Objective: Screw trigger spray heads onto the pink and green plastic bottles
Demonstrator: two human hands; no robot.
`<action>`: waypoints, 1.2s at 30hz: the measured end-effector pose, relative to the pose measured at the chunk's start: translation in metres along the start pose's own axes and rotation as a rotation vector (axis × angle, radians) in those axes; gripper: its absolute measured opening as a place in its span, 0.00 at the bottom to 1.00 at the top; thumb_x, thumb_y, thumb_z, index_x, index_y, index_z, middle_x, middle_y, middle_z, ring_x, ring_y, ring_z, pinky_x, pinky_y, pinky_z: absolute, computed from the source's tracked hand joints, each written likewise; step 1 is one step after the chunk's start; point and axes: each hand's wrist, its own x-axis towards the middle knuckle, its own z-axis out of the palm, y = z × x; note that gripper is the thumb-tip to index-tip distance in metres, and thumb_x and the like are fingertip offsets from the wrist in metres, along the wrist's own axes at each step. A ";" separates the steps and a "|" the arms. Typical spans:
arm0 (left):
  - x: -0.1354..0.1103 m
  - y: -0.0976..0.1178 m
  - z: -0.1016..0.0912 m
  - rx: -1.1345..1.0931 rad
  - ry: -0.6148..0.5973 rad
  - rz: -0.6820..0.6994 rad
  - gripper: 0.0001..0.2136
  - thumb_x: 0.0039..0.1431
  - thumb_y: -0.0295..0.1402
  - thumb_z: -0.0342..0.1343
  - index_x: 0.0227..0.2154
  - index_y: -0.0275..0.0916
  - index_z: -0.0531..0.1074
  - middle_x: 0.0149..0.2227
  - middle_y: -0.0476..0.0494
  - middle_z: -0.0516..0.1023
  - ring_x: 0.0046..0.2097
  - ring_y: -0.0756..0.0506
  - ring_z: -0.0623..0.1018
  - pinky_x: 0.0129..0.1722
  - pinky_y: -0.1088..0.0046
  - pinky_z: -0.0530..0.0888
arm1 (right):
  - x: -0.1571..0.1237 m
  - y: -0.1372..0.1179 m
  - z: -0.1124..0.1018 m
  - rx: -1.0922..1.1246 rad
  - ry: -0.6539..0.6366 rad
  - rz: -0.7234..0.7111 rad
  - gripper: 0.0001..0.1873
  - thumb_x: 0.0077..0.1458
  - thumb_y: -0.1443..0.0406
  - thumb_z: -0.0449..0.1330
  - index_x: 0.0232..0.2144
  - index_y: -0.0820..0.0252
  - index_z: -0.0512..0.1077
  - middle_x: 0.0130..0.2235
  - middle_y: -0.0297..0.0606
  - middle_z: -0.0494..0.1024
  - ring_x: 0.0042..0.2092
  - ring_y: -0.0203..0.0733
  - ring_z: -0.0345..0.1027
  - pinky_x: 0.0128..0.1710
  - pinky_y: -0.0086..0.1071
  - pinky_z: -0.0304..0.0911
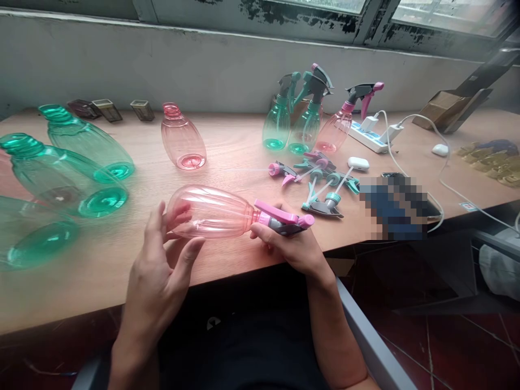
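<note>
A clear pink spray bottle [211, 211] is held lying on its side above the table's front edge, its base to the left. My right hand [294, 244] is closed around the neck end, at the pink collar and the grey-and-pink trigger head [280, 216]. Around the base, my left hand [162, 260] is loosely cupped; some of its fingers show through the clear plastic, and its thumb stands out below. Beyond the held bottle stands a pink bottle without a head [182, 138]. Loose trigger heads [323, 203] with dip tubes lie in a pile to the right.
Green bottles without heads [85, 141] stand at the left. Bottles with trigger heads [311, 119] stand at the back, beside a white power strip [368, 135] with cables. A white earphone case [358, 163], a blurred-out object [394, 206] and a cardboard box [442, 108] are at the right.
</note>
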 end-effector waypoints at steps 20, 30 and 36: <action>0.001 0.002 0.003 -0.075 0.000 -0.001 0.31 0.60 0.44 0.65 0.63 0.51 0.62 0.66 0.42 0.72 0.57 0.38 0.81 0.55 0.57 0.82 | 0.002 0.002 -0.001 0.055 0.049 -0.014 0.16 0.56 0.56 0.72 0.41 0.57 0.74 0.33 0.31 0.79 0.26 0.34 0.67 0.26 0.28 0.64; 0.000 0.005 0.001 -0.290 0.062 -0.188 0.21 0.63 0.48 0.61 0.53 0.45 0.67 0.62 0.38 0.76 0.56 0.40 0.82 0.55 0.59 0.82 | 0.003 -0.002 0.002 -0.045 0.033 -0.027 0.17 0.52 0.59 0.74 0.40 0.55 0.74 0.36 0.31 0.80 0.33 0.38 0.73 0.31 0.29 0.65; 0.001 0.001 0.001 -0.171 0.012 -0.152 0.22 0.63 0.49 0.61 0.56 0.46 0.67 0.61 0.40 0.77 0.54 0.39 0.83 0.55 0.56 0.82 | 0.001 -0.002 0.001 0.014 0.053 0.002 0.18 0.53 0.56 0.74 0.40 0.56 0.74 0.34 0.32 0.81 0.27 0.35 0.70 0.27 0.29 0.65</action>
